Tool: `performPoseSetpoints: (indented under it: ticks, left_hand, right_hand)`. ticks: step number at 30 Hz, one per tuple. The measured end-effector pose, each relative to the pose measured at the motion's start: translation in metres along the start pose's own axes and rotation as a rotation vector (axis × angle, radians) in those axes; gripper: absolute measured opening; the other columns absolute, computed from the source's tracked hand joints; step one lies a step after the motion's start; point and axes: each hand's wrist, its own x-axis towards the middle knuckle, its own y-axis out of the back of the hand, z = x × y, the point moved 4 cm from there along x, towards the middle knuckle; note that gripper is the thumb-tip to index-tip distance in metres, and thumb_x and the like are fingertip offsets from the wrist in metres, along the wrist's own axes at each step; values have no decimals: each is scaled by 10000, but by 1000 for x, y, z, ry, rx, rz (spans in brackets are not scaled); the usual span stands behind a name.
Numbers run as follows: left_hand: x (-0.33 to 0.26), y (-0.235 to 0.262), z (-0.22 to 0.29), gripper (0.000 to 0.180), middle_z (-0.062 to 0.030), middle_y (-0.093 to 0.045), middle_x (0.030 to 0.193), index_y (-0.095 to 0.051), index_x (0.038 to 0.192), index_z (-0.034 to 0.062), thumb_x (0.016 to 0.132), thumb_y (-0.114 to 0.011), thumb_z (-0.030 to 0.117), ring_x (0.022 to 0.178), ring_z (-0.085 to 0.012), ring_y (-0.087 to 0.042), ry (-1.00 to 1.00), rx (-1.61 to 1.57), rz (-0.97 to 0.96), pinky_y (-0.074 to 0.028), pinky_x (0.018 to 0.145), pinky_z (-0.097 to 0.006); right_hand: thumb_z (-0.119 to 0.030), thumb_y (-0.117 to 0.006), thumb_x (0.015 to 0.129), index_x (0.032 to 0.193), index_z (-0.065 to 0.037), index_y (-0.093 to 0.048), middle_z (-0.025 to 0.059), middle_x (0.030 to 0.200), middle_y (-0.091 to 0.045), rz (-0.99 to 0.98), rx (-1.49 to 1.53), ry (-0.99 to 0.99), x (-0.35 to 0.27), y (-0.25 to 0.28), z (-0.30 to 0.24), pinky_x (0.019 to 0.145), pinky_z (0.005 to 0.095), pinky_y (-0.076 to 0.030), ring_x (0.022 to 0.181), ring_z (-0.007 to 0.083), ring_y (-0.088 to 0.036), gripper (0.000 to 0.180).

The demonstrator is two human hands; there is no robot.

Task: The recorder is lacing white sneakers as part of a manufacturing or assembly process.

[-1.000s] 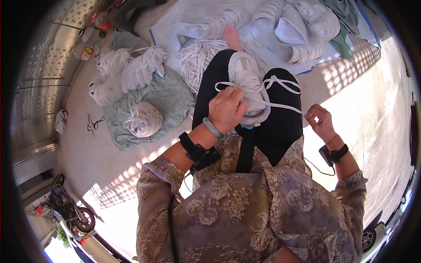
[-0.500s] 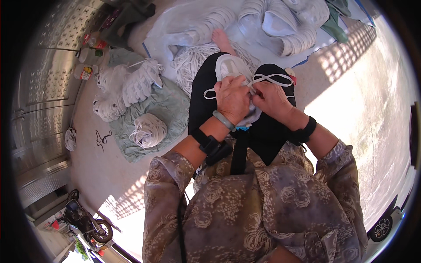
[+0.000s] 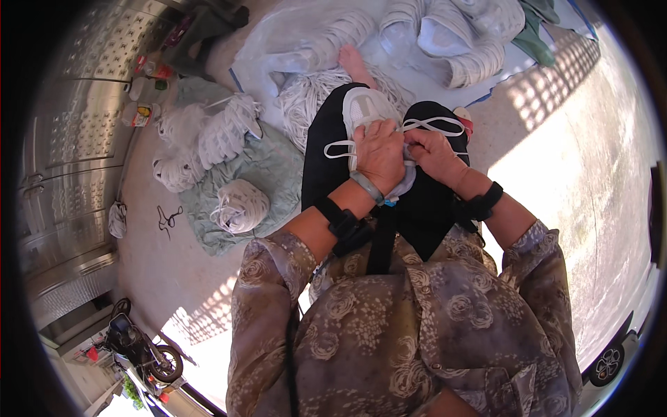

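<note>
A white sneaker [image 3: 363,104] lies on my lap across black cloth, its toe pointing away from me. My left hand [image 3: 380,154] is closed over the lacing, fingers curled down onto the shoe. Beside it on the right, my right hand [image 3: 434,156] pinches white shoelace at the same spot; the fingertips are partly hidden. A long loop of shoelace [image 3: 445,118] sticks out past my right hand, and a smaller loop shows left of the shoe. Much of the sneaker's heel end is covered by my hands.
Left on a green cloth [image 3: 208,233] sit a single white sneaker [image 3: 240,206] and a row of sneakers [image 3: 226,132]. Ahead are a heap of white laces [image 3: 299,111] and stacked sneakers [image 3: 476,66] on a pale sheet. A motorcycle [image 3: 142,347] stands lower left.
Both hands have shifted slightly toward me along the sneaker, staying close together at the laces. The view has moved a little as well.
</note>
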Motion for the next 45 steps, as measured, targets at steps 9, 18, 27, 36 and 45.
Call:
performPoseSetpoints:
  ticks: [9,18,27,36,45]
  left_hand:
    - [-40,63,-10,67,-128,-522,1125,-500,707,39,683,-556,12,1079,-303,-472,-167,-84,-40,-304,922,-435]
    - [-268,86,-189,101,-125,-522,1114,-549,775,59,703,-614,89,1003,-348,-476,409,93,-291,-390,825,-447]
    - [-180,83,-165,201,-105,-583,864,-553,817,52,738,-615,226,822,-323,-558,435,-127,-489,-447,698,-383]
    - [-43,32,-132,313,-85,-516,1180,-584,998,99,740,-583,276,1154,-316,-408,176,-234,-135,-287,970,-445]
    - [-35,25,-117,125,-52,-511,1183,-603,774,167,670,-655,215,1161,-292,-382,122,14,-221,-223,975,-472]
  right_hand:
    - [-32,-565,755,1029,-12,-564,76,815,-606,-77,-22,42,-15,4,-13,663,265,-465,697,132,-569,275]
    - [-78,-627,759,972,-14,-562,65,758,-589,-60,0,57,-15,3,-14,633,265,-464,672,119,-563,231]
    - [-70,-553,830,1012,-21,-513,35,693,-563,-95,214,-221,0,7,-6,564,233,-468,609,76,-540,193]
    - [-119,-561,790,887,-17,-534,74,581,-562,-86,151,-146,7,0,-2,520,287,-444,512,141,-560,144]
    - [-96,-572,762,817,-21,-567,111,627,-551,24,39,-64,5,2,-10,559,298,-440,570,190,-552,94]
